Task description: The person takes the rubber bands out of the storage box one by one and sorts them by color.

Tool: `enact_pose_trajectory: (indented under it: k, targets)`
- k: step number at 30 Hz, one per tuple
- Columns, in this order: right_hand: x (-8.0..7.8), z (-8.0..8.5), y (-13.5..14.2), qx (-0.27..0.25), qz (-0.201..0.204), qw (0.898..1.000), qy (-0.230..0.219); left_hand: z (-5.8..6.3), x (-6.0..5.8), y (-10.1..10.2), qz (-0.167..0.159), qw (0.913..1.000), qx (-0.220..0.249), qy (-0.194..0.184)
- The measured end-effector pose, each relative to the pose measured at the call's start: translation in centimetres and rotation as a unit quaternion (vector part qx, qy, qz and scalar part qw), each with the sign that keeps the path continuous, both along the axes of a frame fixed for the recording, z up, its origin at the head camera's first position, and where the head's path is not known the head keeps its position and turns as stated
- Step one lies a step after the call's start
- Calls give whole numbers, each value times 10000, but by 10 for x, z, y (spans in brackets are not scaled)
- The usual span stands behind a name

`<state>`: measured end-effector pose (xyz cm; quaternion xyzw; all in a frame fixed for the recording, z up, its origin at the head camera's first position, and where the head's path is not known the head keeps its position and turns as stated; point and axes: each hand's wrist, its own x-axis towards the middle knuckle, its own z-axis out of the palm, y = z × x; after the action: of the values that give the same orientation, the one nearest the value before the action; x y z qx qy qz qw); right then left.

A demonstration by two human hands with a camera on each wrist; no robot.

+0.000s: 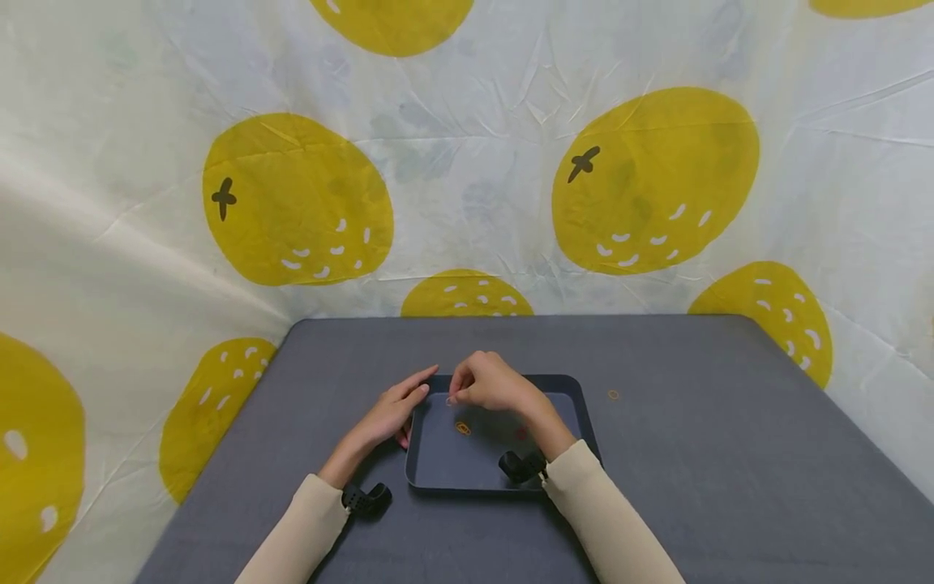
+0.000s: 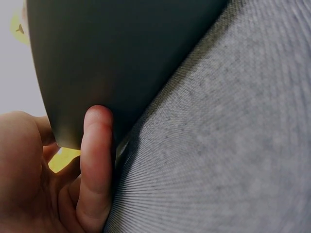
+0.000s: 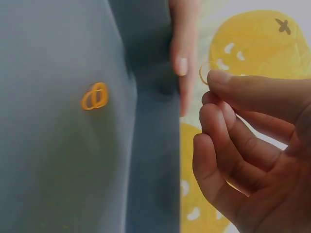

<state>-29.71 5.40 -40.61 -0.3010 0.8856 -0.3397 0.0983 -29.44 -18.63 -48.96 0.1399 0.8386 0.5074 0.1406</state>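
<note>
A dark grey tray [image 1: 481, 478] lies on the table. My left hand [image 1: 387, 418] holds its far left corner, the thumb at the rim and a finger [image 2: 97, 155] against the outer wall. Above the tray's left part, my right hand [image 1: 492, 385] pinches a thin yellowish rubber band [image 3: 201, 75] between thumb and fingertips. Orange rubber bands [image 3: 95, 97] lie overlapping on the tray floor below that hand. Partly behind the right wrist, something small and reddish [image 1: 521, 434] shows in the tray, too blurred to tell its kind.
An orange rubber band [image 1: 613, 395] lies on the grey tabletop [image 1: 700, 454], right of the tray. Behind the table hangs a white cloth [image 1: 474, 203] printed with yellow fruit. Each wrist wears a black camera mount [image 1: 368, 501].
</note>
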Motion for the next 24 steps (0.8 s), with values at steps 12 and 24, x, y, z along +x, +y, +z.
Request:
enact_pose_trajectory:
  k: [12,24]
  targets:
    - [14,19,7,-198,95,9997,143,-2,0,1,-24,10000,75,-33]
    - [21,26,24,-179,102,9986,478,-1,1,2,-9,9999,124,45]
